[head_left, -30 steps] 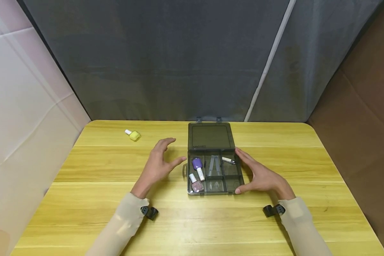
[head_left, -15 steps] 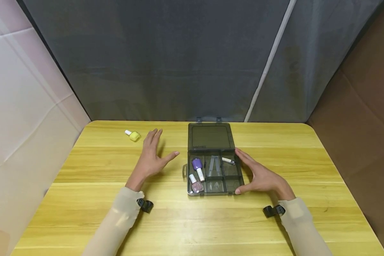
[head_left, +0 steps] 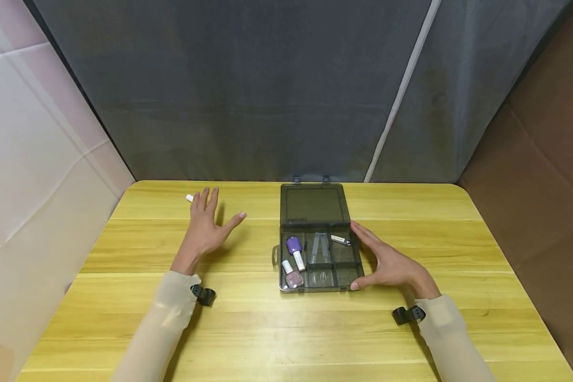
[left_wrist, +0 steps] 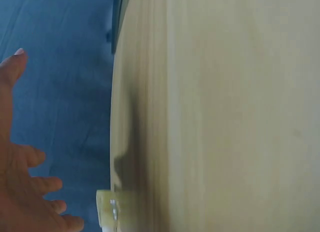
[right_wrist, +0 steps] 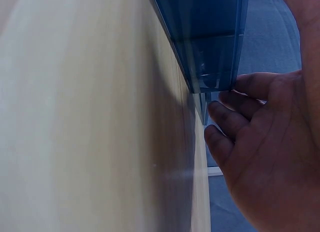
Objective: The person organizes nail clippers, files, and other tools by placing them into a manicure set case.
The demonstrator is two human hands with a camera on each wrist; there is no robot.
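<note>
In the head view my left hand (head_left: 201,228) is over the table's left part with fingers spread, holding nothing. Its fingers cover most of a yellow nail polish bottle, whose white cap (head_left: 189,198) peeks out. The left wrist view shows the bottle's yellow body (left_wrist: 106,207) below the fingertips. My right hand (head_left: 393,262) holds the right side of a dark see-through compartment box (head_left: 323,287), thumb at the front corner and a finger at the back. Inside lie a purple nail polish (head_left: 294,244), a pinkish nail polish (head_left: 294,279) and a small nail clipper (head_left: 340,240).
The box's lid (head_left: 315,204) is folded back flat toward the table's rear edge. Two clear strips in a V shape (head_left: 320,248) lie in a middle compartment. A dark curtain (head_left: 248,90) stands behind the wooden table (head_left: 286,339).
My left hand has moved left and away from the box, spreading its fingers, until it covers most of the yellow bottle. My right hand and the box have stayed put.
</note>
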